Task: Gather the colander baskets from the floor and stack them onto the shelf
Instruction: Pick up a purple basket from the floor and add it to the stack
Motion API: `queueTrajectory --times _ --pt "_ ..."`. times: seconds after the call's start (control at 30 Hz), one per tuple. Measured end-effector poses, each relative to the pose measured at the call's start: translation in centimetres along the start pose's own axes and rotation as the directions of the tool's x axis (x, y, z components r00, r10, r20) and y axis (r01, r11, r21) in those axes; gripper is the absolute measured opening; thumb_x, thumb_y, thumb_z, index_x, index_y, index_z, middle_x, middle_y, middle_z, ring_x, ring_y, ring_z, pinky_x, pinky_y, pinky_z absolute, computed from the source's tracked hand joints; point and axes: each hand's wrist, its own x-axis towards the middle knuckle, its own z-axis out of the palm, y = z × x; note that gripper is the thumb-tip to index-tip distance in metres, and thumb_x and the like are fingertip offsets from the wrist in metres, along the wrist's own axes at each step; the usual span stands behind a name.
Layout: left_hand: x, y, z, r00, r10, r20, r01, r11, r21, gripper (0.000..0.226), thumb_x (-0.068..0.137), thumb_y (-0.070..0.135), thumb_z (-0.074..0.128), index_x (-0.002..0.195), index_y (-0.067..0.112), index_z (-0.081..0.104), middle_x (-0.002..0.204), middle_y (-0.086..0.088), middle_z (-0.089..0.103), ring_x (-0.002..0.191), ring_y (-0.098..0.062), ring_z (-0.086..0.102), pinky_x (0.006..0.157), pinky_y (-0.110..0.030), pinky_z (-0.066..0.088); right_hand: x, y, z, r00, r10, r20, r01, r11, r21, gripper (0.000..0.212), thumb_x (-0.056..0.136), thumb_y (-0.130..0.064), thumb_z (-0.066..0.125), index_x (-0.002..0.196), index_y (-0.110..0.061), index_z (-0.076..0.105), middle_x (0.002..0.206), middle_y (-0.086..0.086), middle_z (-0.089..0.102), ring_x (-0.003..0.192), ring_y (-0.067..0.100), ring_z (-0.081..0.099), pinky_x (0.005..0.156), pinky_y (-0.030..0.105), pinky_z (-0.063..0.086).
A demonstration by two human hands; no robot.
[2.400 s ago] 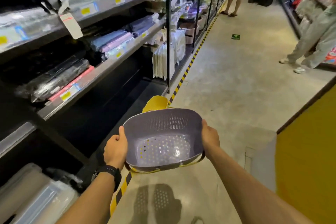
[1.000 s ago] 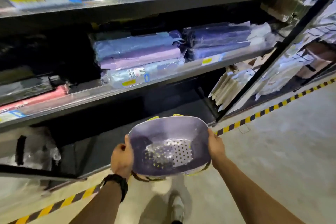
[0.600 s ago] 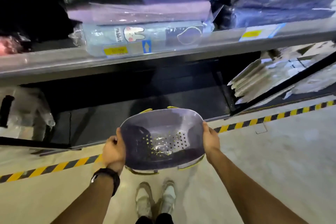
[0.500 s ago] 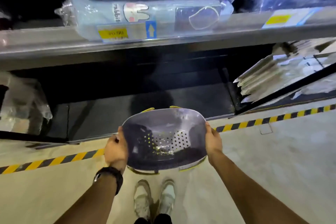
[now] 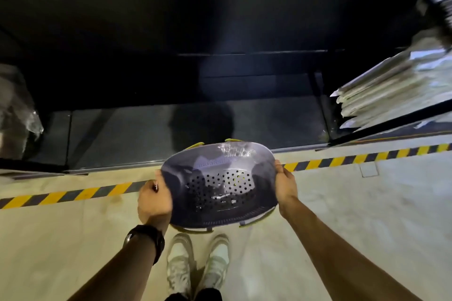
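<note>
A purple colander basket (image 5: 220, 183) with a perforated bottom sits nested in a yellow basket (image 5: 256, 219), of which only rim edges show. My left hand (image 5: 152, 199) grips the left rim and my right hand (image 5: 285, 184) grips the right rim. I hold the stack above the floor, just in front of the dark bottom shelf (image 5: 146, 134), which lies low and bare behind the baskets.
A yellow-and-black striped tape line (image 5: 73, 194) runs across the floor along the shelf front. Plastic-wrapped flat packs (image 5: 391, 85) lie at the right of the shelf, a clear bag (image 5: 17, 110) at the left. My shoes (image 5: 198, 264) stand below the baskets.
I turned from the aisle to face the shelving and the view dropped to the bottom shelf. The baskets stay held in both hands and came lower, closer to the shelf edge.
</note>
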Motion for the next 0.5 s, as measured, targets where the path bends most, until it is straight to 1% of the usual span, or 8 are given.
queueTrajectory --times 0.1,0.17,0.2,0.23,0.3,0.37,0.43,0.5 --pt "-0.3 -0.9 1.1 0.997 -0.043 -0.06 0.04 0.998 -0.041 0.042 0.102 0.049 0.037 0.073 0.025 0.053 0.078 -0.002 0.057 0.077 -0.037 0.053 0.075 -0.04 0.042 1.0 1.1 0.6 0.999 0.033 0.015 -0.033 0.998 0.051 0.046 0.103 -0.042 0.043 0.123 -0.007 0.063 0.126 0.012 0.065 0.114 0.033 0.059 0.106 0.047 0.045" --pt "-0.5 -1.2 1.8 0.996 -0.018 -0.092 0.015 0.999 -0.029 0.044 0.101 0.055 0.032 0.071 0.027 0.05 0.077 0.001 0.054 0.073 -0.033 0.049 0.073 -0.038 0.04 1.5 1.8 0.8 0.998 0.061 0.027 -0.062 0.996 0.071 0.046 0.103 -0.043 0.043 0.124 -0.007 0.062 0.126 0.013 0.065 0.116 0.035 0.058 0.106 0.048 0.045" --pt "-0.5 -1.3 1.9 0.995 -0.001 -0.097 -0.001 1.0 -0.017 0.043 0.1 0.056 0.03 0.074 0.028 0.05 0.079 0.0 0.055 0.073 -0.033 0.048 0.073 -0.037 0.04 1.7 2.1 0.8 0.997 0.073 0.038 -0.076 0.994 0.082 0.046 0.103 -0.043 0.043 0.125 -0.007 0.062 0.126 0.013 0.065 0.116 0.035 0.058 0.104 0.047 0.046" --pt "-0.4 -1.5 2.1 0.996 0.011 -0.093 -0.011 1.0 0.0 0.042 0.1 0.056 0.029 0.079 0.028 0.052 0.084 -0.002 0.057 0.076 -0.034 0.051 0.074 -0.038 0.04 1.8 2.3 0.8 0.995 0.087 0.051 -0.091 0.992 0.092 0.046 0.103 -0.043 0.042 0.126 -0.007 0.061 0.126 0.013 0.065 0.115 0.034 0.059 0.101 0.045 0.047" --pt "-0.1 -2.0 2.5 0.997 0.006 -0.071 -0.003 0.999 0.04 0.041 0.102 0.054 0.027 0.09 0.027 0.054 0.101 -0.01 0.064 0.09 -0.039 0.057 0.079 -0.043 0.044 2.2 2.5 0.8 0.992 0.11 0.068 -0.116 0.989 0.087 0.047 0.103 -0.043 0.041 0.127 -0.007 0.059 0.126 0.013 0.064 0.114 0.034 0.058 0.098 0.043 0.047" --pt "0.2 -2.2 2.7 0.998 -0.01 -0.06 0.014 0.998 0.065 0.042 0.103 0.055 0.026 0.095 0.026 0.055 0.111 -0.014 0.065 0.095 -0.038 0.058 0.085 -0.047 0.046 2.5 2.4 0.9 0.989 0.124 0.078 -0.13 0.989 0.074 0.046 0.104 -0.043 0.041 0.127 -0.007 0.058 0.125 0.015 0.065 0.112 0.033 0.059 0.093 0.042 0.049" --pt "0.6 -2.3 2.9 0.998 -0.021 -0.056 0.025 0.997 0.069 0.046 0.102 0.056 0.025 0.096 0.023 0.057 0.111 -0.015 0.066 0.094 -0.037 0.058 0.087 -0.05 0.048 2.9 2.2 1.1 0.987 0.127 0.101 -0.135 0.988 0.076 0.043 0.105 -0.039 0.041 0.125 -0.006 0.058 0.121 0.019 0.066 0.102 0.03 0.061 0.079 0.036 0.051" --pt "1.0 -2.3 3.0 0.998 -0.047 -0.051 0.051 0.997 0.063 0.047 0.101 0.055 0.027 0.097 0.02 0.059 0.109 -0.015 0.066 0.094 -0.039 0.059 0.088 -0.051 0.05 3.2 2.1 1.2 0.986 0.124 0.115 -0.132 0.99 0.057 0.04 0.105 -0.037 0.041 0.123 -0.005 0.058 0.121 0.02 0.065 0.1 0.029 0.06 0.081 0.036 0.051"
